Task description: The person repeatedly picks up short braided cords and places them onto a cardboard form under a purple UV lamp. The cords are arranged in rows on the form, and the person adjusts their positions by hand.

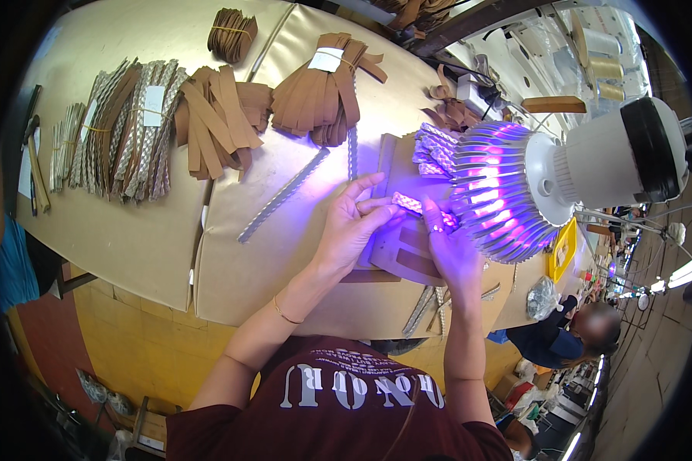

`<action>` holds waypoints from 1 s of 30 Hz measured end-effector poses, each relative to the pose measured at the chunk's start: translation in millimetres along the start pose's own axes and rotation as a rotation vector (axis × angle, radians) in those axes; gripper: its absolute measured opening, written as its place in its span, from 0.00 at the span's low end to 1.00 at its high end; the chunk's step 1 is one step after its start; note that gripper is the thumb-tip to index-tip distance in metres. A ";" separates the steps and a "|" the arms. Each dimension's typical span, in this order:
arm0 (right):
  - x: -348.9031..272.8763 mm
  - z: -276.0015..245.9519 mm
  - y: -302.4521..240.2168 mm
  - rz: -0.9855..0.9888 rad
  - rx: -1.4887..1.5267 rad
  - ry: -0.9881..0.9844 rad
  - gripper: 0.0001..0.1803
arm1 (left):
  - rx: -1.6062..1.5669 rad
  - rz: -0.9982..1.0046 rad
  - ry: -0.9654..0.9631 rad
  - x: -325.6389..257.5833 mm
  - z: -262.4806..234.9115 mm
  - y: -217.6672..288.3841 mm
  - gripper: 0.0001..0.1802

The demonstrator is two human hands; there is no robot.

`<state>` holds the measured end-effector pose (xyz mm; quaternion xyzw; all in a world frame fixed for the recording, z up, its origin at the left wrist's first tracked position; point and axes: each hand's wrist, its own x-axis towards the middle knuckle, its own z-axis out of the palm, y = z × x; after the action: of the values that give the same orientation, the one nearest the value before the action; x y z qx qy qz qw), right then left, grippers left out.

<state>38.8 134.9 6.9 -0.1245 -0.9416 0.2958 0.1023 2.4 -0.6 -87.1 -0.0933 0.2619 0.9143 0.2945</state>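
Beneath a finned lamp [507, 196] glowing violet, both of my hands hold a short braided strap [407, 202]. My left hand [352, 227] pinches its left end between thumb and forefinger, with the other fingers partly raised. My right hand [454, 246] grips the other end, its fingertips partly hidden by glare and the lamp. Under the hands lies a flat brown board [407, 253] with cut-out shapes. A pile of pale braided straps [436, 150] sits just beyond my right hand, and one long braided strip [283, 196] lies to the left of my left hand.
Tied bundles of braided strips [127, 134] and brown strips [315, 96] lie across the far left of the gold-covered table [246, 284]. Loose strips [419, 311] rest near its front edge. To the right are thread spools [600, 42], a yellow tray [563, 250] and another person [553, 334].
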 end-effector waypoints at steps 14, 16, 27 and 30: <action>-2.1 0.2 -2.5 0.051 -0.033 -0.008 0.17 | -0.071 -0.057 0.008 -0.2 1.4 1.0 0.29; -1.6 3.9 -2.1 -0.012 -0.115 0.034 0.17 | -0.046 -0.039 0.002 -0.5 2.1 0.3 0.28; -0.6 3.3 -13.4 -0.091 0.005 -0.018 0.17 | 0.131 0.046 0.040 7.1 -0.8 -2.3 0.28; 3.6 5.3 -12.0 -0.282 -0.093 -0.016 0.19 | 0.182 0.031 0.077 7.3 -0.8 -4.1 0.27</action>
<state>31.9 123.6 10.0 0.0069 -0.9631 0.2356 0.1296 -1.1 5.3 -91.9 -0.0972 0.3563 0.8869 0.2774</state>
